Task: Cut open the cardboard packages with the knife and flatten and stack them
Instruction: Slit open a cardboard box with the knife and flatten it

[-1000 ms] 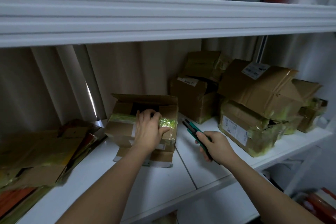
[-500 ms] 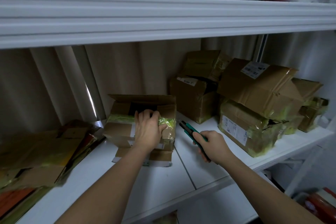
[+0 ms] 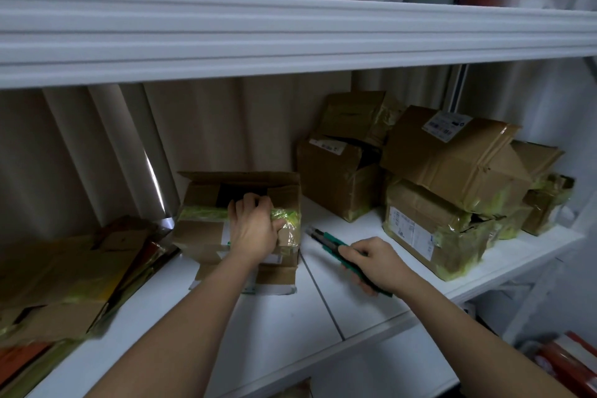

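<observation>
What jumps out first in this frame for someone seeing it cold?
Centre of the white shelf: the left hand grips the top edge of an open brown cardboard box with yellow-green tape, while the right hand holds a green-handled utility knife just right of it. Taped brown cardboard packages are piled to the right; flattened brown cardboard sheets lie stacked to the left.

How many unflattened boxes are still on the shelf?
About 6: one under the left hand, two at the back, two stacked, one far right; more may be hidden.
</observation>
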